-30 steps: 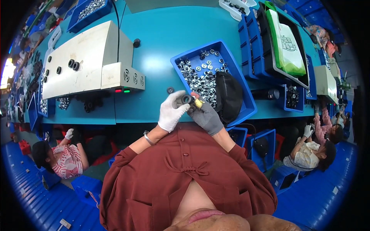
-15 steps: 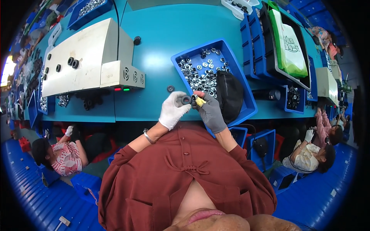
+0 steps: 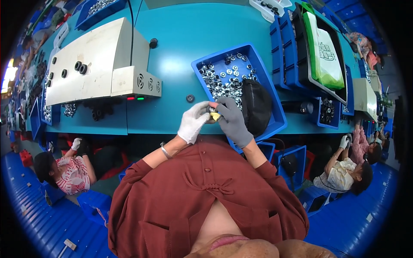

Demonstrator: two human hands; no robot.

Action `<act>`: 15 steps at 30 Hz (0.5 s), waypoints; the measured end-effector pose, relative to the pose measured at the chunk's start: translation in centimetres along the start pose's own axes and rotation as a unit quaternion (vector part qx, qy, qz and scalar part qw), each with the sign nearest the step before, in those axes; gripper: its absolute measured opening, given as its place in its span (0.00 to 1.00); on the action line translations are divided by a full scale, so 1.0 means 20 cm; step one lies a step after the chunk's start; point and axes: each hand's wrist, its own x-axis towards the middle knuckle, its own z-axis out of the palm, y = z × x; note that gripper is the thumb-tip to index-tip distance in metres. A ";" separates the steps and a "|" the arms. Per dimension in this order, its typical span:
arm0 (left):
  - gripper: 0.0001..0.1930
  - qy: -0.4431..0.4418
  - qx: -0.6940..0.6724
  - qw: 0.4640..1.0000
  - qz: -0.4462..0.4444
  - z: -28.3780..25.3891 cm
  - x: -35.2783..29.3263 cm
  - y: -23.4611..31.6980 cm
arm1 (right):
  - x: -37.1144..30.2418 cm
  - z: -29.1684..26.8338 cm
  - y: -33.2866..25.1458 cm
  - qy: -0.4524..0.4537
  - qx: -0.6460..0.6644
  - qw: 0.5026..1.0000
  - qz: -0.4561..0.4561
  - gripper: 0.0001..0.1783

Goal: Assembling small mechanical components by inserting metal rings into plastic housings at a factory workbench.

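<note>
My left hand (image 3: 192, 122), in a white glove, pinches a black ring that is mostly hidden between the fingers. Against it, my right hand (image 3: 234, 122) in a grey glove closes on a small shiny metal part (image 3: 212, 109). A yellow patch (image 3: 215, 116) shows at the right thumb, and one bare fingertip sticks out. Just beyond both hands stands a blue tray (image 3: 269, 86) with many loose metal parts (image 3: 226, 91). A black pouch (image 3: 257, 107) lies in the tray's right side. One black round piece (image 3: 190, 98) rests on the table near my left hand.
A cream metal machine (image 3: 92, 60) with lit indicators and several black rings on top fills the left of the teal table (image 3: 172, 34). Blue bins (image 3: 290, 56) and a black crate with a green-white bag (image 3: 325, 51) stand right. Co-workers sit at both sides.
My hands have come together; the right fingers have moved over the black ring, which is now mostly covered. The tray and machine stay put.
</note>
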 end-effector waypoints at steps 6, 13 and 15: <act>0.20 0.009 -0.007 1.000 0.012 -0.03 0.02 -0.02 | 0.00 -0.08 -0.04 0.023 0.090 0.988 0.121 0.16; 0.21 0.012 -0.039 0.998 -0.041 -0.03 0.02 -0.02 | 0.00 -0.06 -0.05 -0.044 0.008 0.996 0.080 0.15; 0.19 0.024 -0.049 0.996 -0.070 -0.03 0.02 -0.02 | -0.02 -0.02 -0.05 -0.018 -0.027 0.998 0.057 0.15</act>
